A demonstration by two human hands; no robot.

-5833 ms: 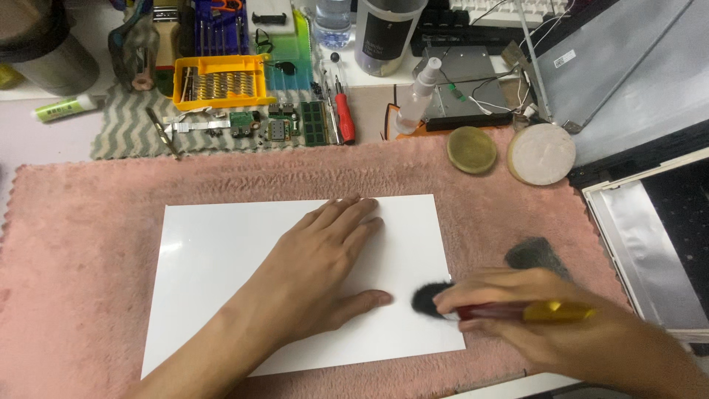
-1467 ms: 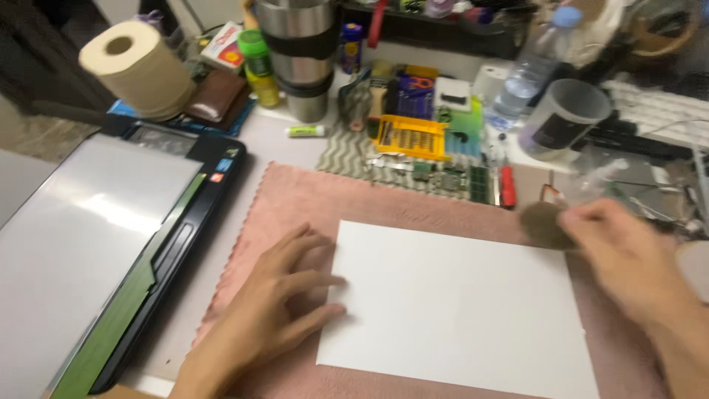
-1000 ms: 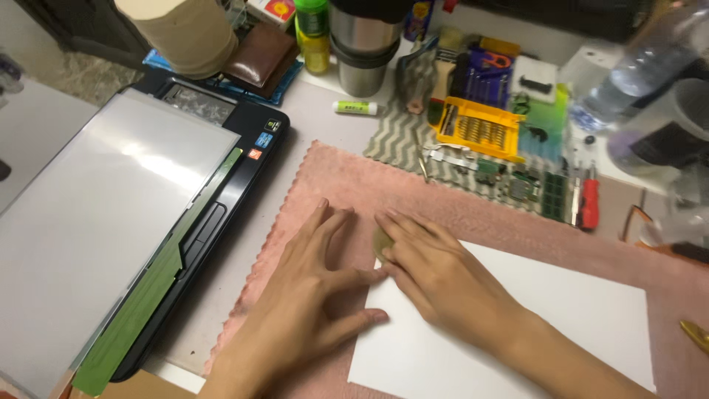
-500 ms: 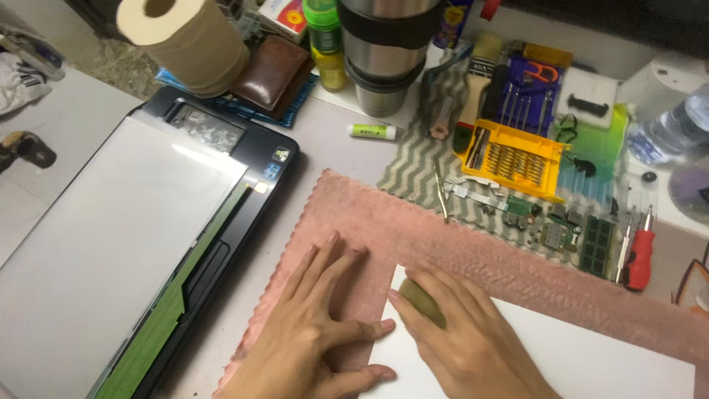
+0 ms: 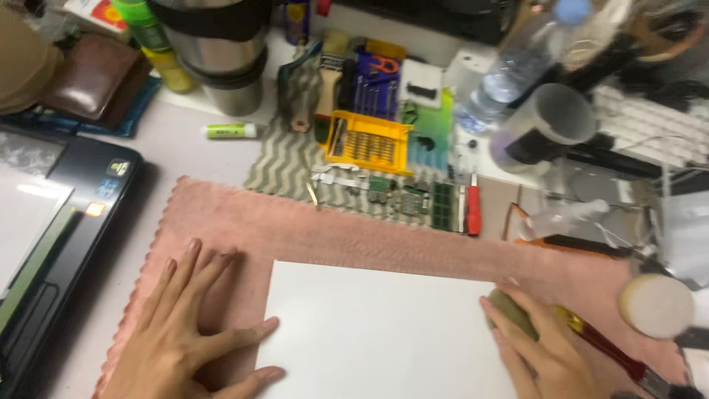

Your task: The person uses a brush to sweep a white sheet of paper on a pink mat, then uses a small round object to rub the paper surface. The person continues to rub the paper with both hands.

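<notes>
While flat open left hand (image 5: 193, 318) pins towel (image 5: 354, 238), right hand (image 5: 543, 347) gripping pad (image 5: 509, 314), sheet (image 5: 384, 332) lengthwise left-right.

The right hand (image 5: 543, 347) covers most of a dull green object (image 5: 509, 314) under its fingers, so its kind cannot be told. Beyond its fingertips, the brush (image 5: 620, 358) is cut off by the bottom edge, and motion blurs the whole view.

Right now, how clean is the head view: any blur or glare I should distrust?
Head view: motion blur smears the upper right, so the water bottle and grey mug are soft. Glare washes out the pale panel at the left edge. The white sheet, left hand and right hand read fairly sharp. The right hand covers a dark greenish object I cannot identify.
</notes>
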